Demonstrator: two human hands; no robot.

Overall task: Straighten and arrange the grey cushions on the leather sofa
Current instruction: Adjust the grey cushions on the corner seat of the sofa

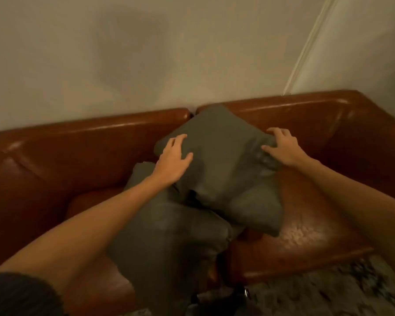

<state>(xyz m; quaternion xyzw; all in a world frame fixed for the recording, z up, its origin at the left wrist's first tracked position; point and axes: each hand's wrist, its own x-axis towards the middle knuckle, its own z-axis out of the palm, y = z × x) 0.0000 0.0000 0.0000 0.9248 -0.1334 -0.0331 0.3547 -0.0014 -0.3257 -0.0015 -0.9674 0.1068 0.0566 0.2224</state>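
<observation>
An upper grey cushion (217,156) leans crookedly against the backrest of a brown leather sofa (82,142), right at the split between the 2 back sections, with 1 corner poking up toward the wall. It slumps over a second grey cushion (167,242) that sprawls forward across the seat and hangs near the front edge. A person works the upper one with both bare hands.

The left hand (175,159) lies on the cushion's left side, fingers spread and fairly straight, palm pressing the fabric rather than gripping it. The right hand (282,145) sits on the right edge with fingers splayed wide, fingertips digging in where the cloth bunches into wrinkles; whether any fold is actually pinched cannot be told through the motion blur.

The step in hand looks like squaring this cushion upright. Done well, that probably means taking both side edges evenly, lifting it clear of the lower cushion instead of dragging, setting its bottom edge into the seat crease, then smoothing the bunched right side flat. The lower cushion appears still to need placing.

Behind stands a pale wall (146,53); a patterned rug (328,290) shows below the seat.
</observation>
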